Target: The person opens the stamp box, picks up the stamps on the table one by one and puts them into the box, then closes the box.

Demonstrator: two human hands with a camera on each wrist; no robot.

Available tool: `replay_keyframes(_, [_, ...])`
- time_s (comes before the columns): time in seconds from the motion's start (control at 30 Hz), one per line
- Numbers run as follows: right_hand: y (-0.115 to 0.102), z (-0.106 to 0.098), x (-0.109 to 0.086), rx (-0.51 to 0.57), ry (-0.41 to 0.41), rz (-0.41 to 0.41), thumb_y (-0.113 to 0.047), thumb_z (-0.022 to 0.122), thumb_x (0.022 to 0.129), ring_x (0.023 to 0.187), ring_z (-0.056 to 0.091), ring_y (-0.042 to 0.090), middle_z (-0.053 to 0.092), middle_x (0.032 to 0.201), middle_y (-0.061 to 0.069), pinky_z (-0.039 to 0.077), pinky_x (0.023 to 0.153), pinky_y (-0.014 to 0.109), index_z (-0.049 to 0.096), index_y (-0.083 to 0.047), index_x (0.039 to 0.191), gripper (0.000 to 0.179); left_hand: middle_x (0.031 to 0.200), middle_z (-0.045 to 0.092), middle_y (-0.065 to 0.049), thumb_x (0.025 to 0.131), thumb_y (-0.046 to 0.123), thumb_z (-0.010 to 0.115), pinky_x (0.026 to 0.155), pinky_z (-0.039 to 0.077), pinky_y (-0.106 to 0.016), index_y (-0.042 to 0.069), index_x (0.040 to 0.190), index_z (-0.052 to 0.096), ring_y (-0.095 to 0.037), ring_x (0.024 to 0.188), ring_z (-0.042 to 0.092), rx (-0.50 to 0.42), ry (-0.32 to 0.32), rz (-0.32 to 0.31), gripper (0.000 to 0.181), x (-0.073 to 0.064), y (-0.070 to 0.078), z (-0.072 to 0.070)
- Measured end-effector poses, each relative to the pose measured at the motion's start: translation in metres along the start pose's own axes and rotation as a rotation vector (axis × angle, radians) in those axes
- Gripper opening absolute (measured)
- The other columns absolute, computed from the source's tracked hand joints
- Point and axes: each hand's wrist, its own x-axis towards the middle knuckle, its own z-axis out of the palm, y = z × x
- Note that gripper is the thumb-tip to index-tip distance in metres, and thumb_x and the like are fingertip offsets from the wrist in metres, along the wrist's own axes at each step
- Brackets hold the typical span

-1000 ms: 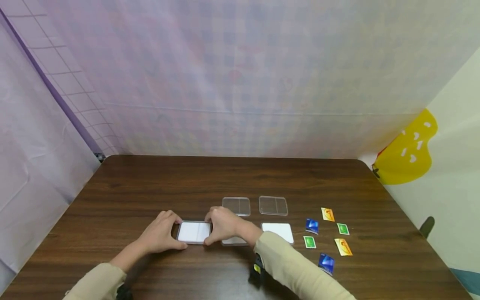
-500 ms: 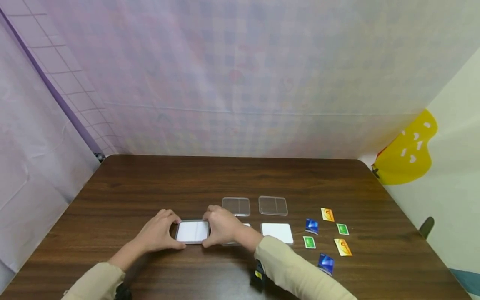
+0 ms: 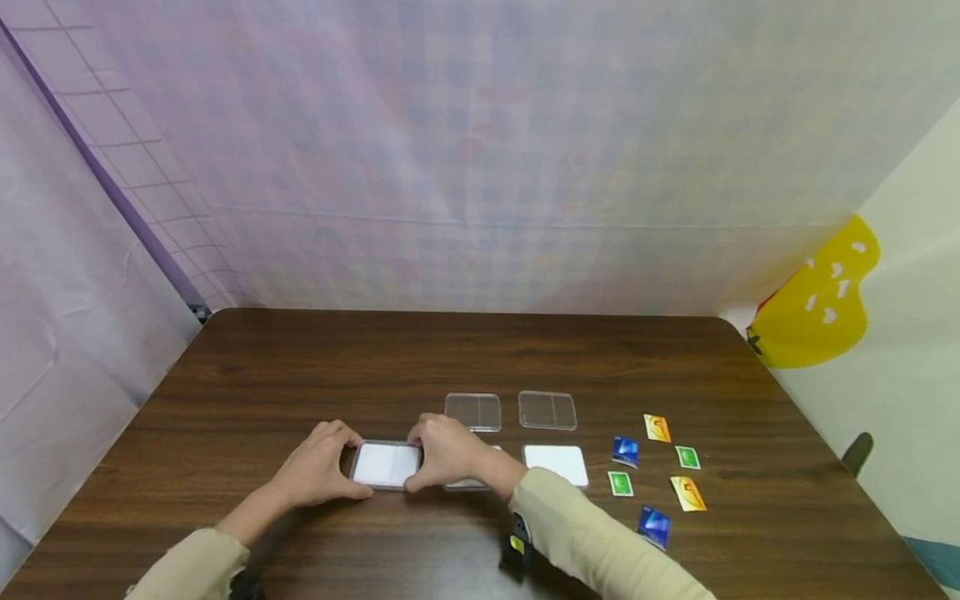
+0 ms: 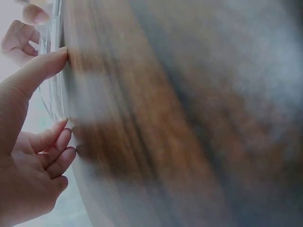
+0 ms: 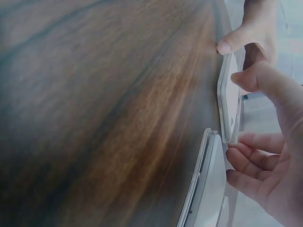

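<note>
A flat, rounded rectangular box (image 3: 386,464) with a white face and a clear rim lies on the table at centre left. My left hand (image 3: 318,465) holds its left end, thumb at the near corner and fingers at the far one. At the right end, my right hand (image 3: 446,452) grips it the same way. In the left wrist view the clear plastic edge (image 4: 56,90) shows between thumb and fingers. The right wrist view shows both thumbs at the near side of the box (image 5: 229,99). Partly hidden beneath my right wrist is a second white box (image 3: 467,483).
A third white box (image 3: 556,466) lies right of my right wrist. Behind stand two clear lids, a left lid (image 3: 472,412) and a right lid (image 3: 547,410), lying flat. Several small blue (image 3: 625,451), green (image 3: 620,483) and orange cards (image 3: 657,428) are spread at right.
Both hands and the box between them shift very slightly left, then stay nearly still. The hold is unchanged, and the other boxes, lids and cards lie as before.
</note>
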Motion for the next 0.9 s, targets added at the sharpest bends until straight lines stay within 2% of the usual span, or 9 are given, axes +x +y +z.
replay_keyframes(0.17, [0.0, -0.001, -0.001, -0.021, 0.007, -0.006, -0.036, 0.075, 0.056, 0.066, 0.048, 0.005, 0.055, 0.078, -0.003, 0.039, 0.057, 0.012, 0.068, -0.006, 0.089, 0.044, 0.089, 0.055, -0.003, 0.051, 0.043, 0.082, 0.075, 0.045, -0.038, 0.003, 0.092, 0.061, -0.023, 0.09, 0.05, 0.009, 0.002, -0.023, 0.061, 0.0, 0.002, -0.001])
replay_keyframes(0.47, [0.004, -0.01, 0.0, -0.031, 0.026, -0.041, -0.038, 0.077, 0.058, 0.073, 0.051, 0.005, 0.057, 0.085, -0.003, 0.042, 0.064, 0.012, 0.068, -0.006, 0.094, 0.048, 0.087, 0.055, -0.003, 0.05, 0.043, 0.082, 0.074, 0.045, -0.037, 0.002, 0.091, 0.06, -0.022, 0.087, 0.05, 0.022, 0.012, -0.023, 0.062, -0.001, 0.004, -0.002])
replay_keyframes(0.7, [0.009, -0.023, 0.003, -0.005, 0.01, -0.009, -0.037, 0.077, 0.063, 0.079, 0.053, 0.008, 0.06, 0.092, 0.001, 0.045, 0.072, 0.017, 0.067, -0.004, 0.1, 0.051, 0.088, 0.055, -0.003, 0.05, 0.041, 0.083, 0.075, 0.045, -0.038, 0.001, 0.092, 0.061, -0.022, 0.088, 0.049, 0.019, 0.01, -0.036, 0.062, -0.002, 0.005, -0.001])
replay_keyframes(0.9, [0.016, -0.029, 0.006, 0.018, -0.002, 0.005, -0.036, 0.076, 0.066, 0.081, 0.053, 0.009, 0.059, 0.095, 0.002, 0.046, 0.072, 0.018, 0.065, -0.003, 0.105, 0.053, 0.089, 0.056, -0.003, 0.052, 0.04, 0.083, 0.077, 0.045, -0.038, 0.001, 0.094, 0.061, -0.022, 0.089, 0.049, 0.012, 0.004, -0.041, 0.061, -0.002, 0.004, -0.001])
